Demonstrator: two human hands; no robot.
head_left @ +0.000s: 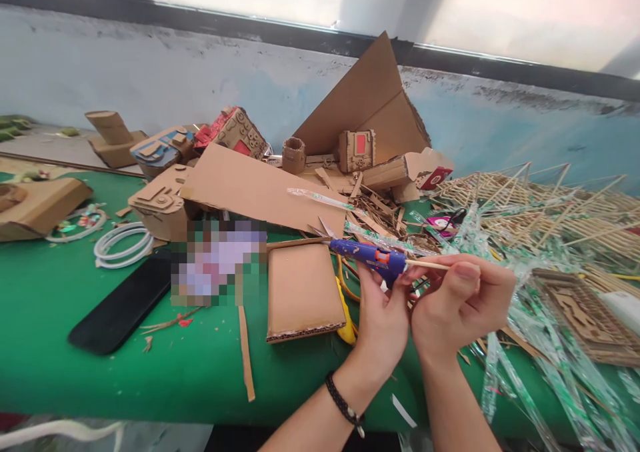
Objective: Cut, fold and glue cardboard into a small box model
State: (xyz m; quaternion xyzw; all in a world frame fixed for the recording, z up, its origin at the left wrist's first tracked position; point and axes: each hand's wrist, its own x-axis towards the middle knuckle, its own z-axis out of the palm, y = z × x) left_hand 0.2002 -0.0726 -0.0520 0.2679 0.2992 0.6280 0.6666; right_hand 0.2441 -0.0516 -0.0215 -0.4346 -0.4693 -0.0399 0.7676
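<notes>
My left hand [383, 315] grips a blue hot glue gun [350, 247], its nozzle pointing left. In my right hand [457, 302], a thin pale wooden stick [425, 264] is pinched, and its front end meets the back of the glue gun. The nozzle tip is at the far right corner of a shallow cardboard box [305, 292], close to a cardboard strip along its back edge; whether they touch I cannot tell. Something with a yellow handle [346, 315] lies partly hidden beside the box.
A large cardboard sheet [250, 182], cardboard models [163, 199] and scraps fill the back. Left are a black flat object [123, 305] and a coiled white cable [124, 244]. Plastic wrappers [545, 365] and many thin sticks [540, 205] crowd the right of the green table [190, 379].
</notes>
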